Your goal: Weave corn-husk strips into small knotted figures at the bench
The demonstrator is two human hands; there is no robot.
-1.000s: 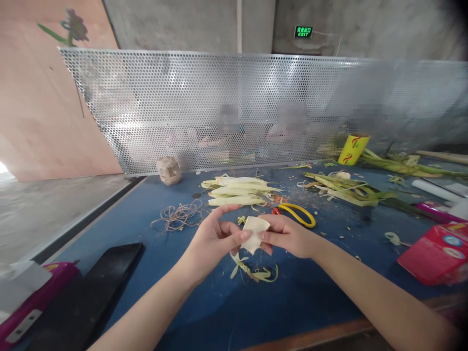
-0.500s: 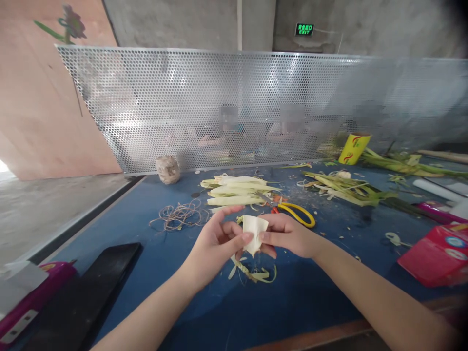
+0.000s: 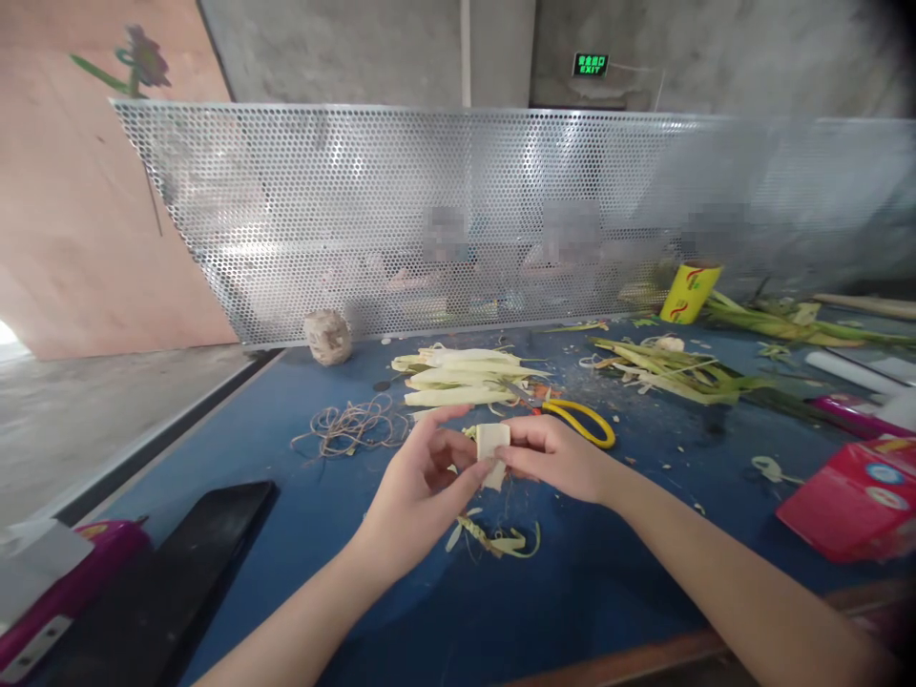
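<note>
A small pale piece of corn husk (image 3: 492,443) is held up over the table, its upper part folded over. My left hand (image 3: 427,482) pinches it from the left with thumb and fingers, the index finger reaching out above. On the other side, my right hand (image 3: 562,460) has its thumb and fingertips closed on the right edge. Below lie curled husk scraps (image 3: 501,542). Just beyond the hands are stacked pale husks (image 3: 468,367) and yellow-handled scissors (image 3: 583,420), their blades pointing left.
Tangled twine (image 3: 350,426) and a whitish lump (image 3: 327,337) lie left on the blue table (image 3: 401,625). A black tray-like object (image 3: 193,553) is nearer. To the right are green husks (image 3: 679,367), a yellow roll (image 3: 689,294) and a red package (image 3: 851,501). Behind stands a perforated metal screen (image 3: 286,210).
The husk piece has become narrower and its top is folded over. My hands have come closer together, the right one shifting slightly left.
</note>
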